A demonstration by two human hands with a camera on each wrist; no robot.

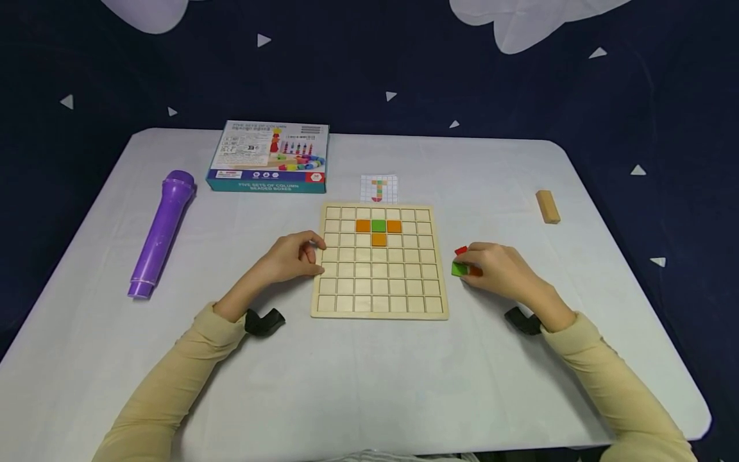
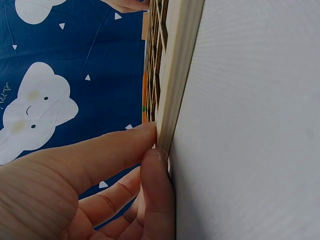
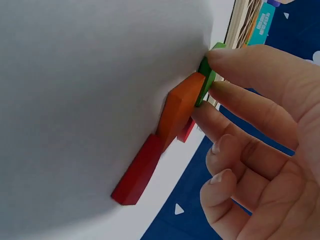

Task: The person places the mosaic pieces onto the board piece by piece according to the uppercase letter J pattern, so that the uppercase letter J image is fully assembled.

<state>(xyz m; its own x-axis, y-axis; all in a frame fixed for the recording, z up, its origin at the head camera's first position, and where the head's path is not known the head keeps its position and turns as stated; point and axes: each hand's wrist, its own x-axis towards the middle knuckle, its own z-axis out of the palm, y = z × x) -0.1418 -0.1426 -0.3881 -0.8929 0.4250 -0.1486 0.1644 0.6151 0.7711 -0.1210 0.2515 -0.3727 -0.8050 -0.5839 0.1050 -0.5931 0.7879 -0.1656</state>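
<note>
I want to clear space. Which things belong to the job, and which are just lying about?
In the work:
gridded board, touched by the left hand
tiles set on it
green block, pinched by the right hand
orange block and red blocks nearby
pattern card

Seemingly lying about:
purple tube
printed box
wooden block

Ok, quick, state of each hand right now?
Left hand: open, touching the left edge of the wooden grid board.
Right hand: closed, pinching a green block.

Head view faces down-forward over the table (image 1: pixel 358 385); low, close, sideways wrist views share the board (image 2: pixel 176 70)
</note>
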